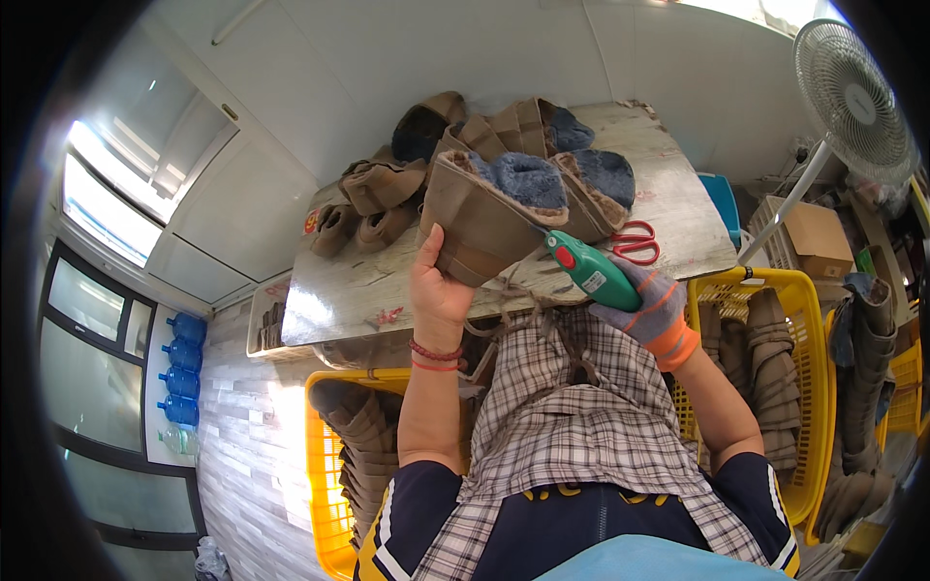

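Observation:
My bare left hand (441, 286) grips a brown boot upper (475, 223) with blue fleece lining, lifted above the near part of the table. Thumb and fingers hold its lower left side. In my right hand (651, 315), gloved in grey and orange, is a green handheld power tool (593, 274) with a red button. Its narrow tip reaches the upper's fleece-lined rim; whether it touches is too small to tell. Red-handled scissors (635, 244) lie just beyond the tool. Behind the held piece, several more brown uppers (383, 184) are heaped, some showing blue fleece.
The worn wooden table (325, 300) stands against a white wall. Yellow crates with stacked brown pieces flank me, one at left (325, 504) and one at right (819, 426). A white fan (857, 107) and a cardboard box (819, 237) are at far right. Blue water bottles (182, 382) line the left.

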`<state>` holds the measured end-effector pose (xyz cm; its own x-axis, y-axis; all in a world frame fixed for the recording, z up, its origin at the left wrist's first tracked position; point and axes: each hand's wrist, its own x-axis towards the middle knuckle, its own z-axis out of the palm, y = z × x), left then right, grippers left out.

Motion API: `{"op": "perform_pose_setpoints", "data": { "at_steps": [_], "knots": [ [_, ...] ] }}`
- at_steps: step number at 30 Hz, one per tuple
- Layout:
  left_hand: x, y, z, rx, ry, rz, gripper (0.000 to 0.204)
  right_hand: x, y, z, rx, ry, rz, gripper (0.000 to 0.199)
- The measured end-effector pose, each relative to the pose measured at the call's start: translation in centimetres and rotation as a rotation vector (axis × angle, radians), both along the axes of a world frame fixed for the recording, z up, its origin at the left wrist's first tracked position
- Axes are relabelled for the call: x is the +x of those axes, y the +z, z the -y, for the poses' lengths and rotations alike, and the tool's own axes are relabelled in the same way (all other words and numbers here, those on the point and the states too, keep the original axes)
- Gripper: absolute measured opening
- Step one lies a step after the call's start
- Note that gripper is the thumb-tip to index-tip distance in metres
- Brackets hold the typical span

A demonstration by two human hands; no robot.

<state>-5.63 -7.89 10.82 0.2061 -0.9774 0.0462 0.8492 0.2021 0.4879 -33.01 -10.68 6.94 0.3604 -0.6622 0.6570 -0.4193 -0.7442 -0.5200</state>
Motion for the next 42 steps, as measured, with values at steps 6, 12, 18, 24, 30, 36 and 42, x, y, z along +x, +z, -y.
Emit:
{"op": "perform_pose_setpoints", "data": {
  "at_steps": [6, 12, 18, 24, 30, 36, 42],
  "knots": [
    [0.1, -2.3, 0.2, -0.110, 0.051, 0.198, 0.042, 1.0, 1.5, -0.7, 0.242, 0.067, 0.092, 0.057],
    [-2.0, -2.5, -0.2, -0.209, 0.109, 0.411, 0.035, 1.2, 0.9, -0.7, 0.369, 0.125, 0.258, 0.056],
    [-1.6, -5.1, 0.0, -0.139, 0.180, 0.966, 0.020, 1.1, 1.3, -1.0, 0.437, 0.076, 0.307, 0.057],
    [-1.7, -5.6, 0.6, -0.382, 0.483, 1.787, 0.018, 0.6, 0.7, -0.7, 0.652, 0.046, 0.401, 0.057],
    [-2.4, -6.1, 0.2, -0.416, 0.541, 1.989, 0.027, 0.2, 0.4, -0.2, 0.649, -0.006, 0.418, 0.056],
    [-2.6, -6.4, -0.6, -0.463, 0.485, 2.177, 0.034, -0.3, 1.5, 0.8, 0.719, -0.008, 0.405, 0.050],
    [-3.2, -5.8, -1.0, -0.634, 0.471, 2.148, 0.038, -0.5, 2.4, 1.5, 0.751, 0.012, 0.490, 0.038]
  ]
}}
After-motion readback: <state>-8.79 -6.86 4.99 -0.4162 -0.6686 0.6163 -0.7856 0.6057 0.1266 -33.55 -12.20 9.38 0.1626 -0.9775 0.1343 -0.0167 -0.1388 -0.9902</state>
